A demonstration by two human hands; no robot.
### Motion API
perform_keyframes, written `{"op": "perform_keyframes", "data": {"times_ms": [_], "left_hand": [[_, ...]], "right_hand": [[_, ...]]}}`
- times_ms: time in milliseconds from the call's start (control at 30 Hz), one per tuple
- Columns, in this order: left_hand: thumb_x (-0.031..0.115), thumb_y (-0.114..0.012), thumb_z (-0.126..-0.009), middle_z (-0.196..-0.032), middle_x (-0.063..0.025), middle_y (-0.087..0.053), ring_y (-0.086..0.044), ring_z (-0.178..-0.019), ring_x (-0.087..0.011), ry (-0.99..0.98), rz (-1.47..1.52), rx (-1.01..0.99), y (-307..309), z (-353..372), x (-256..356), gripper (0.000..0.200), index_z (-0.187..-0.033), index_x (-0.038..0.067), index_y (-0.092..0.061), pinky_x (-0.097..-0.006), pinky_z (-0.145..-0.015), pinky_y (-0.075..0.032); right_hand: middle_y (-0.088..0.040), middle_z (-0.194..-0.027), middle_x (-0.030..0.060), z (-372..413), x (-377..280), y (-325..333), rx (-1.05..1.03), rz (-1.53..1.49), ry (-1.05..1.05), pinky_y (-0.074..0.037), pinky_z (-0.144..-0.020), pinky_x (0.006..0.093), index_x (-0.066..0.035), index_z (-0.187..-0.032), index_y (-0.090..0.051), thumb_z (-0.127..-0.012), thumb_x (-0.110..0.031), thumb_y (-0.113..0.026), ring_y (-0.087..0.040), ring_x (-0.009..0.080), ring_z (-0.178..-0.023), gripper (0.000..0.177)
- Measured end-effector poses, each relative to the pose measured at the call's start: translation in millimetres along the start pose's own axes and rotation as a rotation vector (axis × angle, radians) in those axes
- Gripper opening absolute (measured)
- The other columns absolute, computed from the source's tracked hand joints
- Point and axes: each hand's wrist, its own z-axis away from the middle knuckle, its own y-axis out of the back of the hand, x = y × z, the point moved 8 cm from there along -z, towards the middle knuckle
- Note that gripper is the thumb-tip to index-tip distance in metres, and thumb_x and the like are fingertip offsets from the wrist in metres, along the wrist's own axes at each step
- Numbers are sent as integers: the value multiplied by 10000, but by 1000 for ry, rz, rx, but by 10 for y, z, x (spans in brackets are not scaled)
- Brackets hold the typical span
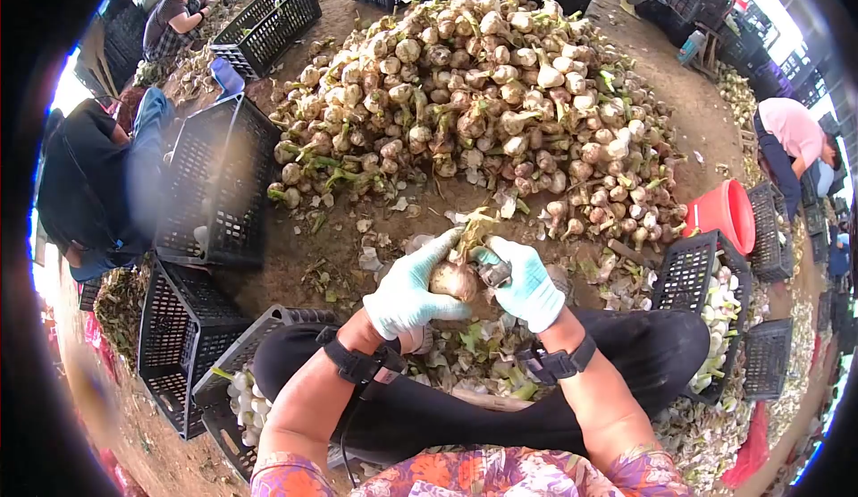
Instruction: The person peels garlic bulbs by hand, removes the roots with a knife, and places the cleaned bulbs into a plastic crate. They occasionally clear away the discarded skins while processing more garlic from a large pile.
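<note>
My left hand (413,288), in a pale mint glove, is closed around a garlic bulb (454,281) in front of my lap. A dry yellowish stem (475,231) rises from the bulb between both hands. My right hand (525,288), gloved alike, is closed on a small dark grey tool (494,273) beside the bulb. The tool's exact kind is hard to make out. A large heap of untrimmed garlic (465,86) lies on the ground beyond my hands. Garlic peelings and leaf scraps (474,349) cover the ground between my legs.
Black crates stand at my left (179,345) and right (666,284); the right one holds white garlic (718,318). Another crate of white garlic bulbs (246,399) sits by my left knee. A red bucket (726,215) stands at right. Other people sit or bend at both sides.
</note>
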Motion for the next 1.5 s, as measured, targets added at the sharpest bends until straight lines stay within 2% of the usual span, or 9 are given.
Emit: {"op": "perform_keyframes", "data": {"times_ms": [167, 233, 433, 767, 1033, 1100, 1300, 1433, 1500], "left_hand": [[17, -699, -519, -1199, -76, -446, -433, -1066, -141, 41, 175, -191, -111, -19, 136, 869, -1293, 2, -304, -261, -928, -324], [-12, -722, -528, -1225, -79, -418, -400, -1096, -149, 38, 381, -152, -140, -26, 142, 904, -1309, 4, -267, -273, -941, -314], [99, -783, -506, -1285, -93, -356, -362, -1161, -181, 41, 337, -125, -265, -77, -69, 1014, -1332, 35, -197, -312, -983, -276], [189, -709, -475, -1300, -174, -338, -386, -1165, -281, 99, 891, -228, -337, -110, -44, 1005, -1315, -28, -201, -357, -979, -308], [461, -641, -644, -1073, -185, -526, -590, -810, -285, 165, 1097, -158, -305, -57, -78, 759, -1178, -25, -408, -381, -711, -490], [507, -581, -715, -1079, -171, -521, -570, -878, -258, 373, 972, -113, -296, -60, -257, 718, -1188, -1, -399, -333, -774, -476], [140, -778, -567, -1166, -100, -442, -451, -1049, -192, -321, -59, 326, -71, 17, 152, 906, -1295, 8, -256, -292, -883, -385], [445, -549, -791, -1034, -93, -566, -548, -945, -210, 79, 1042, 152, -38, -185, -234, 552, -1135, 23, -459, -343, -860, -429], [534, -499, -783, -972, -87, -602, -591, -844, -209, 418, 1049, 325, -59, -154, -549, 551, -1053, 54, -525, -359, -767, -483]], "right_hand": [[-602, -810, 190, 111, 106, 131, -17, -95, -54, -455, -593, 349, 40, -1022, -530, -737, -29, -513, -575, 342, -672, 294], [-607, -890, 64, 161, 104, 190, 48, -320, -79, -387, -530, 172, 73, -1055, -514, -823, -2, -449, -493, 16, -613, 253], [-570, -698, 152, 194, 198, 140, 88, -181, -228, -416, -577, 331, 0, -896, -569, -754, -14, -485, -523, 252, -602, 165], [-519, -629, -19, 366, 442, 31, 149, -978, -536, -381, -515, 198, 40, -833, -561, -794, -48, -489, -442, 32, -565, 119], [-597, -758, 49, 294, -120, 333, 329, -345, 23, -434, -609, 227, 20, -859, -578, -740, -32, -559, -534, 95, -665, 131], [-594, -752, 82, 365, -60, 386, 430, -311, -258, -436, -599, 245, 21, -807, -570, -728, -13, -550, -549, 127, -662, 89], [-579, -670, 47, 349, 102, 239, 396, -82, -354, -422, -529, 228, 9, -798, -566, -756, -3, -510, -526, 104, -582, 70], [-589, -756, 39, 348, -114, 156, 272, -687, -336, -431, -545, 226, 8, -847, -569, -750, -6, -505, -547, 106, -633, 117], [-603, -769, 47, 292, -621, 247, 269, 80, 172, -439, -556, 236, 18, -877, -571, -749, -1, -495, -570, 123, -663, 149]]}}
